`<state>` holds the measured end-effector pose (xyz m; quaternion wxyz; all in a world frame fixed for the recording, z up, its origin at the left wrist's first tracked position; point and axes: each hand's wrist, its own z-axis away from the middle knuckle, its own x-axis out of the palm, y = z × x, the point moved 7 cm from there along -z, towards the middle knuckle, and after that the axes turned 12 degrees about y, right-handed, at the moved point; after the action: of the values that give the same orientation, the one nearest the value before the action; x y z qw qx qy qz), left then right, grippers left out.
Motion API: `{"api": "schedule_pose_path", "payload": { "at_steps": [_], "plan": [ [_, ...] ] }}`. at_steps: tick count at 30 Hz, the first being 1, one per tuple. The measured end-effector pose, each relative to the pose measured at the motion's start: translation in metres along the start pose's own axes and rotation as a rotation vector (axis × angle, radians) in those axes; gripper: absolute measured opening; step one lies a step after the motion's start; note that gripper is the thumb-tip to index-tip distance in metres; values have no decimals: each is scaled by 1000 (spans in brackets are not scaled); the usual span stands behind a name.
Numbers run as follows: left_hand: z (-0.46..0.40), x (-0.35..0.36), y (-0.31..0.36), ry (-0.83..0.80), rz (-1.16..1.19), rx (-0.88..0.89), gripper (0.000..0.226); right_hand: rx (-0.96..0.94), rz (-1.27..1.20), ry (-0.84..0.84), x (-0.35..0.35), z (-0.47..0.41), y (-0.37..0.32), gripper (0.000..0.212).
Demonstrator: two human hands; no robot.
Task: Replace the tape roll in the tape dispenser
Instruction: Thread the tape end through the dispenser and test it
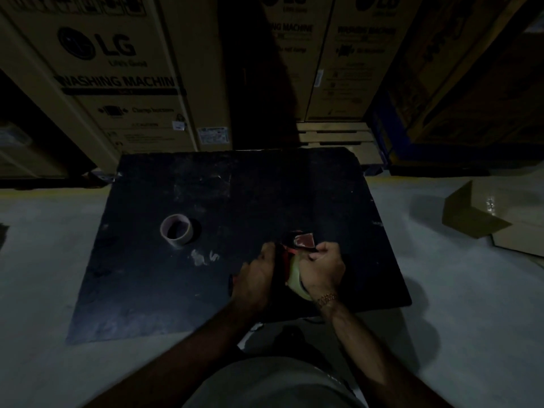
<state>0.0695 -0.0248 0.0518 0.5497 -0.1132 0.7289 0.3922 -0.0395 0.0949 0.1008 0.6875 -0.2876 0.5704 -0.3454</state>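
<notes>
Black board on the pale floor carries one empty cardboard tape core, standing alone at its left-centre, and one red-and-black tape dispenser near the right front edge. The dispenser holds a yellowish tape roll. Two hands: the left hand clasps the dispenser's side, the right hand closes over the roll. The board's far half lies bare.

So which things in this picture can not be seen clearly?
- Tape dispenser, head view: mostly covered by the left hand and right hand; dim light hides the rest.
- Yellowish tape roll: only a sliver shows between the hands.
- Whether the roll is seated: cannot tell.
- Empty core: its label, too dark.
</notes>
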Motion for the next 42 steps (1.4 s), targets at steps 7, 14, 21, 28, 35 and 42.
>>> {"api": "schedule_pose_path", "payload": {
  "at_steps": [7, 14, 21, 28, 35, 42],
  "plan": [
    [-6, -3, 6, -14, -181, 94, 50, -107, 12, -54, -3, -6, -8, 35],
    [-7, -16, 22, 24, -90, 246, 45, -868, 417, -83, 8, 3, -52, 25],
    [-6, -15, 24, 36, -120, 334, 37, -980, 514, -410, 30, -9, -71, 26],
    [-8, -12, 23, -113, -177, 316, 53, -868, 637, -559, 46, -30, -85, 35],
    [-16, -19, 20, -122, -123, 312, 63, -1059, 627, -490, 51, -34, -104, 33],
    [-21, -32, 28, -126, -191, 306, 55, -912, 437, -372, 45, -63, -121, 39]
  ]
}}
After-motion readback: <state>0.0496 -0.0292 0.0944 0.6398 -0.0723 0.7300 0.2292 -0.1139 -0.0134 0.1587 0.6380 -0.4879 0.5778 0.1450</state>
